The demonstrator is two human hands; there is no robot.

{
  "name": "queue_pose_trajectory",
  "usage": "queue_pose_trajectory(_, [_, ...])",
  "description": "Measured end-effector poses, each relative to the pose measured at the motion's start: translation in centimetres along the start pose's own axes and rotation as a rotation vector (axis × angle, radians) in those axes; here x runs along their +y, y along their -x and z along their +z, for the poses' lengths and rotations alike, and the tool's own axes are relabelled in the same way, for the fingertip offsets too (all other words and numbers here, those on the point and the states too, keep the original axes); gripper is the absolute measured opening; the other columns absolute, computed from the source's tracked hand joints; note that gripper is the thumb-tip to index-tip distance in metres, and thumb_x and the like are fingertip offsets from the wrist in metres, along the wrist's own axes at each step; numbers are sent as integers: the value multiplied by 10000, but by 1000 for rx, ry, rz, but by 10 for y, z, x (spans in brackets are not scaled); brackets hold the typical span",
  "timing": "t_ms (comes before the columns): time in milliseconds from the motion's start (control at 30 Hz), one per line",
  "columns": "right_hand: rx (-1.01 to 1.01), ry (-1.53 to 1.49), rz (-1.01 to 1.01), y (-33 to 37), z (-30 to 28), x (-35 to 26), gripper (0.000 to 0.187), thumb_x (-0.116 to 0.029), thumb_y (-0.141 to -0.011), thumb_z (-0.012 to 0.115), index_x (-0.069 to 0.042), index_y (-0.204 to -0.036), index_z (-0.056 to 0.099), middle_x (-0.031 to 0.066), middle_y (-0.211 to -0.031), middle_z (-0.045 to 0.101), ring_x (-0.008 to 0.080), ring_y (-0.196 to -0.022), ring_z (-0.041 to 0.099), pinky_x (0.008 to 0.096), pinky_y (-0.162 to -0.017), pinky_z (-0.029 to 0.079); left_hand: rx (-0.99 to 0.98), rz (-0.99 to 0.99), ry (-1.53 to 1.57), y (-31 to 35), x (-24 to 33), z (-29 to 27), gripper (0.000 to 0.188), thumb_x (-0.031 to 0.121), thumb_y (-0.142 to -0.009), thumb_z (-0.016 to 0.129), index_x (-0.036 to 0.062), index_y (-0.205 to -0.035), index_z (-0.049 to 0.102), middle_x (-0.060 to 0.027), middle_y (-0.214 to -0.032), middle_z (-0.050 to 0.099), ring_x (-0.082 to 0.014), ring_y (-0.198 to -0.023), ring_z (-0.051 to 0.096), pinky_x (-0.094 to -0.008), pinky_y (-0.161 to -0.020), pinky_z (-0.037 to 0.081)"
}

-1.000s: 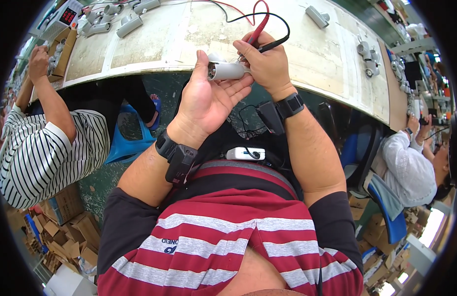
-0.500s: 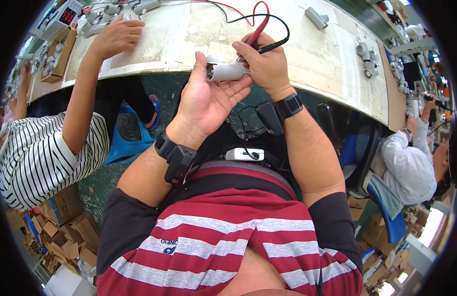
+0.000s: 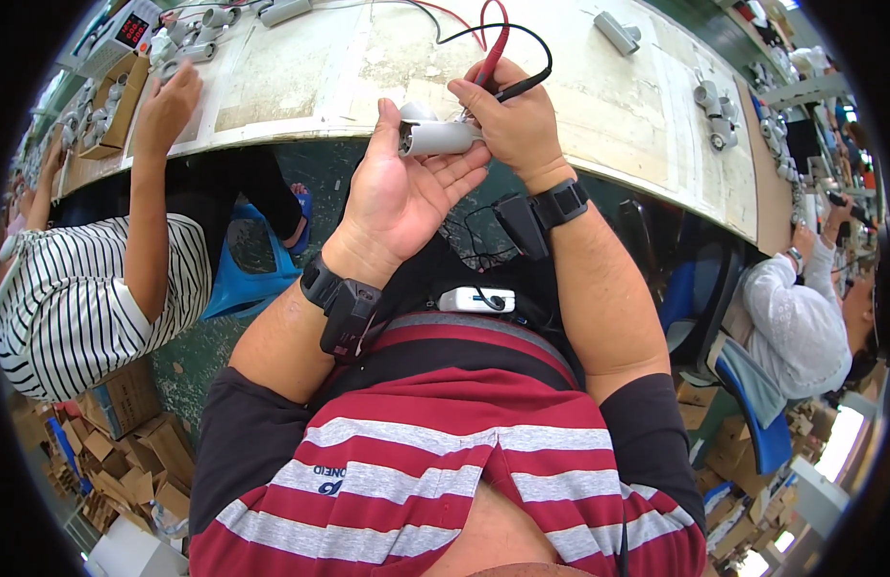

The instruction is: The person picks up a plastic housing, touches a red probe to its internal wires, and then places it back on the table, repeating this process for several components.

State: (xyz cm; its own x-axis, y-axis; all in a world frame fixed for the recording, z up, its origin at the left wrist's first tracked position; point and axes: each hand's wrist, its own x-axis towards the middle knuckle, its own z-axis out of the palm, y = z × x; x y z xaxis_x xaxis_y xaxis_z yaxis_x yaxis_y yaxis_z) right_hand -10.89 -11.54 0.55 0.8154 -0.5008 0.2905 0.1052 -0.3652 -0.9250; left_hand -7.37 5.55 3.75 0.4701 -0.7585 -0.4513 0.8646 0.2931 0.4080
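Observation:
A grey cylindrical bullet camera (image 3: 439, 138) lies across the fingers of my left hand (image 3: 395, 197), its round open end toward my thumb. The thumb stands up beside that end, and the palm faces upward. My right hand (image 3: 518, 127) pinches a red test probe (image 3: 493, 60) and a black test probe (image 3: 526, 86) together, tips down at the camera's right end. Thin wires show there, but my fingers partly cover the contact point. Behind the camera, a smaller rounded grey part (image 3: 418, 112) is partly hidden.
The white worktable (image 3: 368, 77) carries a grey camera (image 3: 616, 35) at the back and more grey parts (image 3: 718, 115) at right. A power supply (image 3: 118, 40) and a cardboard box (image 3: 118, 106) are at left. A co-worker in stripes (image 3: 99, 298) sits left; another person (image 3: 796, 327) sits right.
My right hand and both probes have shifted slightly left; the camera stays nearly in place. The left co-worker's hand has moved left toward the grey parts near the box.

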Motion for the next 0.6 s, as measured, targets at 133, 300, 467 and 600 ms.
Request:
queue_pose_trajectory(133, [-27,30,19,-2,-3,-2,216,-212,-919,801,-35,-969,686,-4,-746,664,67,-633,567,240,-587,470,0,4,-11,0,0,-1,901,733,-1027,364,-81,-1396,479,-259,-1338,575,-396,-1271,585,-531,-1147,418])
queue_pose_trajectory(300, [-36,46,7,-3,-5,-3,219,-222,-914,803,-41,-955,688,-4,-742,661,73,-635,565,243,-591,470,5,10,-10,-1,-2,-1,885,729,-1028,372,-73,-1384,493,-249,-1321,586,-387,-1245,600,-523,-1136,430])
queue_pose_trajectory(467, [-37,79,-2,-2,-4,-4,220,-234,-914,801,-46,-945,690,1,-744,661,80,-654,573,252,-601,473,0,17,-19,0,-2,-1,859,722,-1031,379,-54,-1379,500,-238,-1313,593,-378,-1226,610,-521,-1132,432])
queue_pose_trajectory(600, [-17,87,8,-2,-4,-2,231,-248,-912,801,-48,-942,690,3,-745,660,86,-665,579,261,-607,478,-7,13,-27,-1,-3,0,847,720,-1032,380,-43,-1382,500,-235,-1310,595,-371,-1217,615,-520,-1129,434])
